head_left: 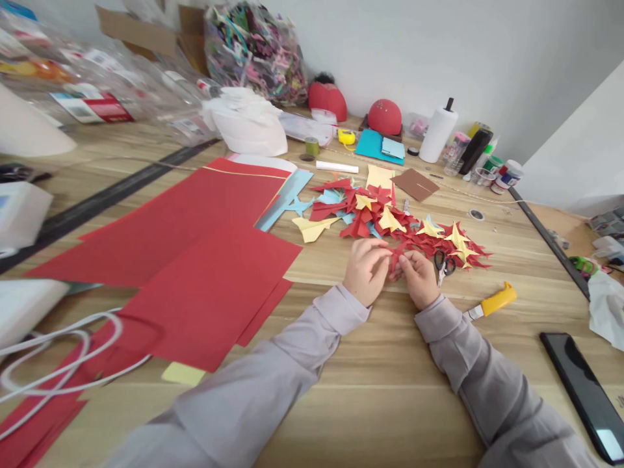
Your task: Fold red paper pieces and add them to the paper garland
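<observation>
Between my two hands is a small piece of folded red paper (397, 259), partly covered by fingers. My left hand (366, 270) pinches it from the left, and my right hand (418, 276) grips its right side. Just beyond lies a heap of folded paper pieces (358, 224), mostly red with some light blue and yellow. More red and yellow star-like pieces (458, 240) spread to the right. Black-handled scissors (444, 263) rest beside my right hand. A yellow utility knife (498, 300) lies farther right on the wooden table (390, 390).
Large red paper sheets (209, 286) cover the left side, near a coiled white cable (63, 351). A black phone (582, 396) lies at right. Along the back stand a bag of coloured scraps (256, 52), a white roll (437, 133), a yellow tape measure (346, 136) and several bottles.
</observation>
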The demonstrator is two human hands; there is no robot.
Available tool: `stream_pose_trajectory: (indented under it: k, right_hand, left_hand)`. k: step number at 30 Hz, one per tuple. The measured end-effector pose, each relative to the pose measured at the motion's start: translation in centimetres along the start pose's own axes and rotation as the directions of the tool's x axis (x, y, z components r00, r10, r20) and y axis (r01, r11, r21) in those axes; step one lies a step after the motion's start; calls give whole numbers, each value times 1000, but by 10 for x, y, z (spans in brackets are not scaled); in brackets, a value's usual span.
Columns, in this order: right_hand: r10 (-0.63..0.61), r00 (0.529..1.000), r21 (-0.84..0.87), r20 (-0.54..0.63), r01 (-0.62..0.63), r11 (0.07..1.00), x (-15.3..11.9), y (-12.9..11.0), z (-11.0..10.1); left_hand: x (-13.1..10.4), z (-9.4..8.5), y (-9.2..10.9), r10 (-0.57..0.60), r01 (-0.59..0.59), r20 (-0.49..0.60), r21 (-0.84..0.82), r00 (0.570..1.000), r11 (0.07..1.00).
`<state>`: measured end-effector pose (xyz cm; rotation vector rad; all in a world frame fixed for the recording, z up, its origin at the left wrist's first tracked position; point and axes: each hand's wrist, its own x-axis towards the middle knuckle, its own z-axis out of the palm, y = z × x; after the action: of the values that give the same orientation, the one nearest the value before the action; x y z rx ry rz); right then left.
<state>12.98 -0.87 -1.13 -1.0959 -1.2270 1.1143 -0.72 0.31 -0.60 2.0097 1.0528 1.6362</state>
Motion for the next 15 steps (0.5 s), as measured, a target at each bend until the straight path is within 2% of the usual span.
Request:
stream_pose_trajectory:
  k: [3,6,8,12,15]
  right_hand:
    - [-56,996,-82,-70,50,995,0,2,0]
    - [-127,988,-202,-92,107,974,-1,1,-1]
    - [-178,982,-287,-70,151,946,-2,0,-1]
    - [-275,961,-453,8,249,856,-7,-3,-2]
    - [-271,961,-499,63,265,825,-10,-2,-2]
  left_hand:
    - [-4,-1,4,171,-175,46,136,984,975]
    - [-7,3,3,216,-231,154,89,964,969]
    - [-8,6,2,187,-199,166,61,968,978]
    - [-7,7,3,101,-100,120,-11,988,995]
    - [-3,5,4,23,-18,74,-63,997,998]
